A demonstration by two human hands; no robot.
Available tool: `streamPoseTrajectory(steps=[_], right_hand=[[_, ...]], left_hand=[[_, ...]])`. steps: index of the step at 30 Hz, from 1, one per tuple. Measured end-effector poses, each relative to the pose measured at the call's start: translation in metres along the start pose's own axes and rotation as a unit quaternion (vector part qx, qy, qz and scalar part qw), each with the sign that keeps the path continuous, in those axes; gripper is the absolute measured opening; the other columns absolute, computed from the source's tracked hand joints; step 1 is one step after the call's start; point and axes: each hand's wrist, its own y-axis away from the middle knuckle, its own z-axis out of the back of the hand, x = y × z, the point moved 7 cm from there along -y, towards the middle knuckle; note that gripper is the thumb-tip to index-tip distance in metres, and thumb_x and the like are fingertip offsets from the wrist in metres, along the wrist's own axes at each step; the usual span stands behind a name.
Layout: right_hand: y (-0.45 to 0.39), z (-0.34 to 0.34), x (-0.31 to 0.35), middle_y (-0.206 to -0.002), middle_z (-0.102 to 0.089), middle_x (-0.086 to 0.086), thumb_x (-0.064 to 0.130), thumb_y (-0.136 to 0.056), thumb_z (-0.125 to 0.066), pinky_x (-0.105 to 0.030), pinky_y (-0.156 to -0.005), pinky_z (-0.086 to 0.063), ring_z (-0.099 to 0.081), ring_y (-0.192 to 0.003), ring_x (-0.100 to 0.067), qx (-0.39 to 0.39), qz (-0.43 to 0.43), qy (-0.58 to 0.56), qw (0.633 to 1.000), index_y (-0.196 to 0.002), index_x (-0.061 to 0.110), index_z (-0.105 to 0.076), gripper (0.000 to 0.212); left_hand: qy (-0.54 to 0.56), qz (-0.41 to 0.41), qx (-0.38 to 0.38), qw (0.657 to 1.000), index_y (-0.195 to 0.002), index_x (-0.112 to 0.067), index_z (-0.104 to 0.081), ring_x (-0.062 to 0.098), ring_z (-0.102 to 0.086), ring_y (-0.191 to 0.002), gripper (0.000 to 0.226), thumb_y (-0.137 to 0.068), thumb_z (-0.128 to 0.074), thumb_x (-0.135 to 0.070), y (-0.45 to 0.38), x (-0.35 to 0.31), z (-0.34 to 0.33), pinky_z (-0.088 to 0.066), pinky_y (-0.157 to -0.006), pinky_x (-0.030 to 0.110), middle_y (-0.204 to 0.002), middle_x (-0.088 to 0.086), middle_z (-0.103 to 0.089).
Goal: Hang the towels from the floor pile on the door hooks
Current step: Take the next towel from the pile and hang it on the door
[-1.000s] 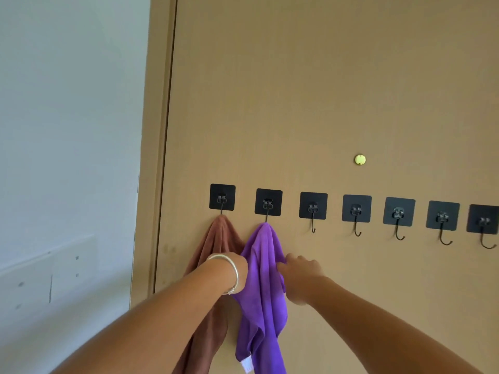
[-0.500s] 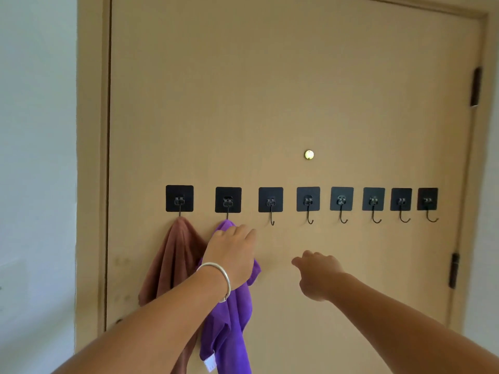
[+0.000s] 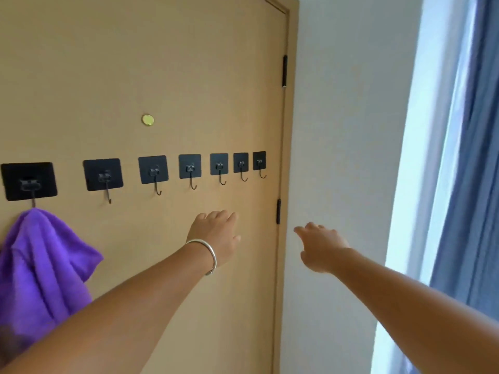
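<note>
A purple towel (image 3: 40, 268) hangs from the leftmost visible hook (image 3: 29, 182) on the tan door (image 3: 167, 63). To its right runs a row of several bare black hooks, starting with the nearest bare hook (image 3: 104, 176). My left hand (image 3: 216, 236), with a silver bangle on the wrist, is stretched out in front of the door below the hooks, fingers relaxed and holding nothing. My right hand (image 3: 321, 247) is stretched out before the white wall right of the door, also holding nothing. The floor pile is out of view.
A brass peephole (image 3: 147, 120) sits above the hooks. The door frame and two black hinges (image 3: 284, 71) run down the right side. A white wall (image 3: 345, 130) follows, then a bright window with a blue curtain (image 3: 469, 184).
My view has swung right, so the brown towel has left the frame. My left hand has come off the purple towel, and both hands have moved right, away from it.
</note>
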Motion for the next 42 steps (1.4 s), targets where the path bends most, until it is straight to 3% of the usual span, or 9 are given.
streamPoseTrajectory(steps=[13, 20, 25, 29, 35, 42], right_hand=[[0.162, -0.003, -0.238, -0.135, -0.046, -0.005, 0.027, -0.09, -0.047, -0.038, -0.092, -0.042, -0.048, -0.12, -0.026, -0.013, -0.22, -0.025, 0.975, -0.138, 0.021, -0.038, 0.049], [0.271, -0.007, -0.347, -0.137, -0.046, -0.006, 0.033, -0.09, -0.051, -0.042, -0.102, -0.039, -0.047, -0.124, -0.027, -0.013, -0.295, -0.04, 0.954, -0.141, 0.022, -0.037, 0.054], [0.366, -0.004, -0.417, -0.139, -0.046, -0.007, 0.032, -0.091, -0.05, -0.043, -0.101, -0.04, -0.048, -0.124, -0.028, -0.006, -0.362, -0.029, 0.932, -0.14, 0.022, -0.039, 0.052], [0.45, 0.007, -0.464, -0.144, -0.043, -0.006, 0.036, -0.09, -0.052, -0.042, -0.103, -0.039, -0.045, -0.129, -0.027, -0.008, -0.415, -0.015, 0.91, -0.144, 0.024, -0.035, 0.058], [0.594, 0.028, -0.522, -0.15, -0.037, -0.003, 0.037, -0.092, -0.05, -0.045, -0.108, -0.034, -0.039, -0.134, -0.025, -0.002, -0.533, 0.022, 0.846, -0.146, 0.025, -0.032, 0.058], [0.757, 0.033, -0.546, -0.147, -0.037, -0.003, 0.041, -0.093, -0.047, -0.043, -0.11, -0.031, -0.037, -0.135, -0.024, 0.037, -0.689, 0.05, 0.722, -0.144, 0.024, -0.035, 0.055]], left_hand=[[0.103, -0.176, 0.06, 0.977, -0.151, -0.029, -0.023, 0.02, -0.038, -0.137, 0.061, -0.096, -0.038, -0.051, -0.028, -0.292, 0.019, -0.027, -0.111, 0.038, -0.152, -0.005, -0.036], [0.117, -0.25, 0.071, 0.958, -0.15, -0.028, -0.023, 0.017, -0.039, -0.135, 0.059, -0.097, -0.034, -0.05, -0.001, -0.439, 0.042, -0.024, -0.112, 0.042, -0.149, -0.007, -0.039], [0.144, -0.297, 0.076, 0.941, -0.151, -0.029, -0.022, 0.017, -0.036, -0.137, 0.058, -0.097, -0.035, -0.047, 0.02, -0.541, 0.071, -0.017, -0.116, 0.044, -0.151, -0.006, -0.037], [0.157, -0.359, 0.052, 0.919, -0.151, -0.029, -0.021, 0.016, -0.042, -0.132, 0.059, -0.098, -0.035, -0.05, 0.041, -0.635, 0.101, -0.026, -0.112, 0.043, -0.147, -0.008, -0.041], [0.208, -0.464, 0.039, 0.86, -0.152, -0.033, -0.019, 0.021, -0.035, -0.14, 0.062, -0.096, -0.037, -0.054, 0.102, -0.785, 0.144, -0.022, -0.116, 0.05, -0.155, -0.004, -0.033], [0.254, -0.594, 0.007, 0.763, -0.151, -0.03, -0.02, 0.023, -0.03, -0.142, 0.061, -0.097, -0.034, -0.054, 0.2, -0.929, 0.197, -0.016, -0.116, 0.051, -0.155, 0.0, -0.032]])
